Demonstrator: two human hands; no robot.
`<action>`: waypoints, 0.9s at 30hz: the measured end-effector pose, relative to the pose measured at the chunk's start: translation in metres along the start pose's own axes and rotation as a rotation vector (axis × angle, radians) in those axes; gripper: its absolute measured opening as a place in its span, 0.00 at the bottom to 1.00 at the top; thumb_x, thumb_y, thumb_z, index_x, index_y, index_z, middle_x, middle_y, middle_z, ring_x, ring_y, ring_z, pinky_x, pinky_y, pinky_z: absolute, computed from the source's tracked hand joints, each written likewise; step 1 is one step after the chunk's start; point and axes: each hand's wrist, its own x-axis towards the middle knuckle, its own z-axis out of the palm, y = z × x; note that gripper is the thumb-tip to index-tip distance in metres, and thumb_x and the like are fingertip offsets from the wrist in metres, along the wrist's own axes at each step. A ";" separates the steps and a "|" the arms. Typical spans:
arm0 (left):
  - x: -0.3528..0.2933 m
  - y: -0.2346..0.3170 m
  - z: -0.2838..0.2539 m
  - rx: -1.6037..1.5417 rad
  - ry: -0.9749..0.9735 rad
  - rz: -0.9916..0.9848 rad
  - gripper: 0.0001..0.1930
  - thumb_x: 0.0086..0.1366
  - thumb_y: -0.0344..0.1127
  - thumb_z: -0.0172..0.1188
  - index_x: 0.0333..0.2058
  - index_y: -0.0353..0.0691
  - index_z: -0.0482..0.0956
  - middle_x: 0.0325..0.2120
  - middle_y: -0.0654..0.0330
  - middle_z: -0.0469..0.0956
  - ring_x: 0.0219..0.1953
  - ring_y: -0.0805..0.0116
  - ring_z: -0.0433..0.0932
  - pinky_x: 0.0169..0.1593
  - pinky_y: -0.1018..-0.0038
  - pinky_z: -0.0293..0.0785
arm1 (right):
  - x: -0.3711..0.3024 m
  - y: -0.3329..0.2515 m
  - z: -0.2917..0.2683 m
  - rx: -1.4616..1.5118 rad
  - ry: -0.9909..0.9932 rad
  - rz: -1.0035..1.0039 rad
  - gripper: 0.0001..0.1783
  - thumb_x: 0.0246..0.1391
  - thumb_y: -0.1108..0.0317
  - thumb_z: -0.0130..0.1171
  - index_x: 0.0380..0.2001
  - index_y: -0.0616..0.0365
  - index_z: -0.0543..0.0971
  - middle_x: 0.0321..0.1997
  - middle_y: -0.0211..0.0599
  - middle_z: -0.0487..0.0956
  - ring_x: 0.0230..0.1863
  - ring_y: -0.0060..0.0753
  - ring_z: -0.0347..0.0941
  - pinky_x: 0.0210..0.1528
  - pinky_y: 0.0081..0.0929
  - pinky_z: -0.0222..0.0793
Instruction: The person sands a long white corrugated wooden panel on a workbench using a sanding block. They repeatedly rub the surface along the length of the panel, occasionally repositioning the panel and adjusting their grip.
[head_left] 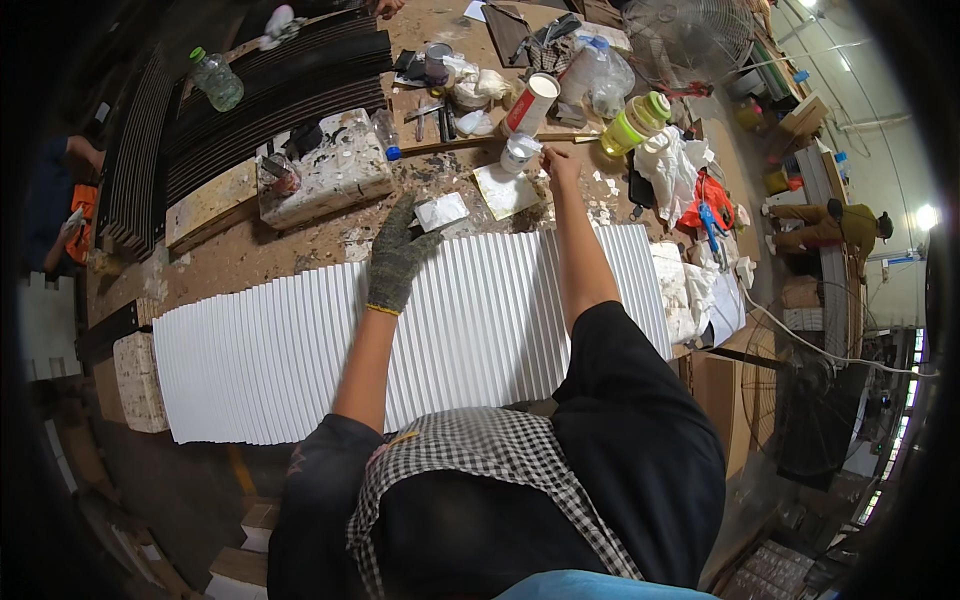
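Note:
A long row of white slats (pixel 470 320), set side by side, stretches across the bench in front of me. My left hand (pixel 398 255), in a dark grey knitted glove with a yellow cuff edge, is over the far edge of the slats. Its fingers are spread, with the tips beside a small white sheet (pixel 442 211). Bare and reaching farther out, my right hand (pixel 560 167) has its fingers pinched at the right side of a small white cup (pixel 517 155). What they pinch is too small to make out. A pale stained card (pixel 505 192) lies just below the cup.
Dark slats (pixel 270 90) are stacked at the back left, beside a paint-stained block (pixel 335 170). A red-and-white paper cup (pixel 532 105), a yellow-green bottle (pixel 635 124) and crumpled white cloth (pixel 668 168) stand beyond my right hand. A large fan (pixel 688 38) is behind. Other people are at both sides.

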 end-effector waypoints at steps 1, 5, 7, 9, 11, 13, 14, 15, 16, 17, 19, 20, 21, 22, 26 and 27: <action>-0.005 0.000 -0.005 -0.005 0.032 -0.023 0.35 0.67 0.19 0.64 0.71 0.40 0.65 0.60 0.55 0.78 0.52 0.65 0.82 0.49 0.70 0.85 | -0.001 0.006 0.003 -0.018 -0.014 0.017 0.10 0.59 0.73 0.71 0.41 0.69 0.84 0.34 0.40 0.86 0.29 0.28 0.83 0.28 0.24 0.81; 0.002 -0.013 -0.017 0.107 0.077 0.115 0.35 0.67 0.21 0.66 0.71 0.40 0.66 0.57 0.56 0.80 0.49 0.66 0.83 0.46 0.72 0.85 | -0.018 -0.004 -0.004 -0.972 0.189 -0.389 0.22 0.56 0.55 0.73 0.48 0.60 0.87 0.36 0.46 0.88 0.36 0.51 0.85 0.43 0.43 0.81; 0.002 -0.010 -0.012 0.126 0.089 0.113 0.35 0.67 0.22 0.67 0.71 0.39 0.66 0.56 0.56 0.81 0.48 0.67 0.83 0.45 0.72 0.84 | -0.048 -0.021 -0.004 -0.946 0.138 -0.578 0.24 0.56 0.55 0.71 0.50 0.60 0.86 0.50 0.52 0.86 0.48 0.49 0.83 0.52 0.42 0.77; -0.007 0.008 0.001 0.046 0.101 0.022 0.39 0.64 0.20 0.69 0.72 0.35 0.64 0.65 0.51 0.73 0.63 0.62 0.76 0.64 0.69 0.77 | -0.107 -0.036 0.002 -0.559 -0.352 -0.096 0.20 0.59 0.61 0.69 0.51 0.59 0.86 0.52 0.45 0.85 0.50 0.34 0.80 0.51 0.33 0.76; -0.014 0.005 0.010 -0.026 0.100 0.052 0.39 0.64 0.20 0.69 0.72 0.35 0.64 0.65 0.52 0.74 0.63 0.63 0.75 0.64 0.70 0.76 | -0.204 -0.071 0.029 -0.445 -0.733 0.090 0.23 0.59 0.66 0.70 0.57 0.60 0.82 0.47 0.35 0.84 0.45 0.23 0.78 0.46 0.24 0.75; -0.021 0.001 0.031 0.022 0.036 0.013 0.37 0.67 0.23 0.67 0.73 0.36 0.64 0.65 0.54 0.74 0.63 0.64 0.76 0.64 0.71 0.75 | -0.267 -0.079 0.034 0.000 -0.808 0.411 0.33 0.56 0.71 0.74 0.63 0.63 0.74 0.43 0.34 0.85 0.38 0.22 0.78 0.38 0.23 0.74; -0.022 -0.007 0.037 0.006 -0.009 0.005 0.37 0.67 0.23 0.67 0.73 0.36 0.63 0.66 0.54 0.74 0.63 0.65 0.76 0.64 0.71 0.75 | -0.282 -0.078 0.029 0.001 -0.791 0.464 0.34 0.56 0.69 0.75 0.64 0.63 0.73 0.46 0.35 0.84 0.39 0.22 0.77 0.41 0.22 0.75; -0.023 -0.013 0.042 -0.002 -0.049 0.004 0.36 0.68 0.24 0.67 0.73 0.36 0.63 0.66 0.54 0.74 0.63 0.65 0.76 0.63 0.71 0.75 | -0.290 -0.073 0.026 0.011 -0.783 0.516 0.36 0.56 0.67 0.75 0.65 0.63 0.72 0.49 0.35 0.83 0.40 0.23 0.76 0.44 0.21 0.75; -0.029 -0.015 0.054 0.018 -0.044 0.012 0.35 0.70 0.25 0.65 0.73 0.36 0.62 0.65 0.52 0.74 0.63 0.65 0.76 0.65 0.68 0.75 | -0.291 -0.057 0.018 0.107 -0.735 0.491 0.30 0.57 0.66 0.75 0.60 0.62 0.76 0.50 0.39 0.83 0.42 0.26 0.79 0.47 0.23 0.77; -0.037 -0.016 0.054 -0.155 -0.072 -0.017 0.35 0.71 0.25 0.63 0.73 0.36 0.61 0.66 0.52 0.73 0.63 0.64 0.76 0.66 0.67 0.75 | -0.290 -0.054 0.017 0.139 -0.705 0.450 0.30 0.56 0.67 0.76 0.59 0.62 0.76 0.48 0.39 0.84 0.42 0.27 0.80 0.48 0.25 0.79; -0.054 -0.019 0.049 -0.508 -0.116 -0.076 0.34 0.72 0.25 0.61 0.74 0.37 0.59 0.68 0.51 0.71 0.65 0.62 0.74 0.68 0.64 0.75 | -0.280 -0.051 0.016 0.193 -0.650 0.371 0.28 0.53 0.68 0.77 0.55 0.61 0.77 0.45 0.40 0.85 0.43 0.31 0.82 0.50 0.29 0.81; -0.063 -0.018 0.051 -0.179 -0.072 0.004 0.32 0.75 0.28 0.57 0.75 0.38 0.57 0.70 0.50 0.66 0.67 0.60 0.71 0.69 0.60 0.74 | -0.267 -0.064 0.012 0.148 -0.535 0.326 0.30 0.53 0.65 0.78 0.56 0.63 0.79 0.47 0.44 0.85 0.44 0.34 0.83 0.55 0.31 0.80; -0.066 -0.030 0.028 -0.351 -0.100 -0.047 0.33 0.75 0.29 0.58 0.75 0.38 0.57 0.72 0.50 0.63 0.68 0.59 0.68 0.69 0.63 0.74 | -0.247 -0.073 0.007 0.030 -0.459 0.208 0.30 0.54 0.64 0.76 0.56 0.67 0.79 0.48 0.47 0.85 0.46 0.35 0.84 0.56 0.33 0.80; -0.073 -0.032 0.017 -0.252 -0.093 -0.025 0.34 0.73 0.29 0.61 0.74 0.37 0.59 0.70 0.51 0.65 0.68 0.59 0.69 0.69 0.64 0.74 | -0.218 -0.068 -0.003 -0.136 -0.399 0.030 0.28 0.54 0.64 0.73 0.54 0.69 0.80 0.47 0.47 0.86 0.48 0.35 0.84 0.52 0.34 0.81; -0.110 -0.018 -0.006 0.202 0.032 0.065 0.33 0.69 0.30 0.67 0.70 0.35 0.66 0.65 0.55 0.72 0.65 0.62 0.72 0.69 0.67 0.73 | -0.136 -0.046 -0.002 -1.302 -0.299 -0.356 0.22 0.46 0.60 0.70 0.43 0.64 0.86 0.42 0.57 0.86 0.43 0.57 0.85 0.47 0.46 0.81; -0.120 -0.013 -0.010 0.122 0.062 0.036 0.30 0.71 0.29 0.66 0.69 0.35 0.68 0.65 0.54 0.72 0.65 0.62 0.72 0.68 0.69 0.74 | -0.124 -0.031 0.002 -1.428 -0.338 -0.438 0.20 0.48 0.61 0.68 0.42 0.63 0.86 0.42 0.58 0.86 0.44 0.61 0.84 0.48 0.48 0.81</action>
